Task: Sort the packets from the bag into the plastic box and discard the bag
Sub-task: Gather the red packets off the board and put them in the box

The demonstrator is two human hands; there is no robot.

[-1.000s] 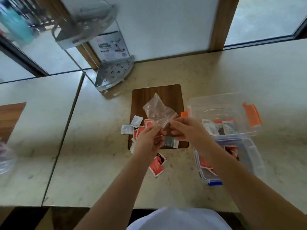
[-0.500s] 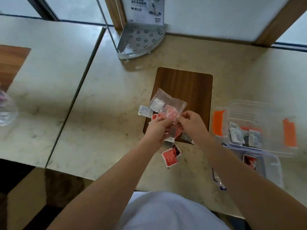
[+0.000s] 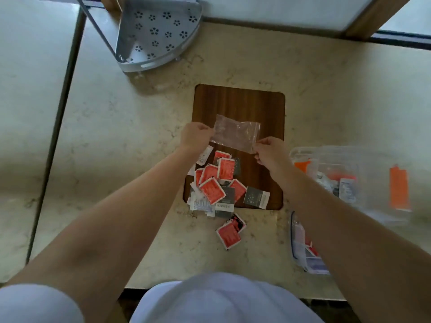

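A clear plastic bag (image 3: 235,134) is stretched flat above the dark wooden board (image 3: 240,103). My left hand (image 3: 194,136) pinches its left edge and my right hand (image 3: 270,151) pinches its lower right corner. The bag looks empty. Below it a heap of red, grey and white packets (image 3: 217,185) lies on the board's near part and spills onto the counter. One red packet (image 3: 229,233) lies apart, nearer to me. The clear plastic box (image 3: 363,183) with orange clips stands to the right and holds a few packets.
A second clear container with a blue rim (image 3: 303,248) sits near the counter's front edge, partly hidden by my right forearm. A grey perforated corner rack (image 3: 158,36) stands at the back left. A dark seam (image 3: 58,117) splits the stone counter on the left.
The packets that were in the bag now lie in a heap on the board. My hands have spread apart and pulled the bag flat. The camera has tilted down.
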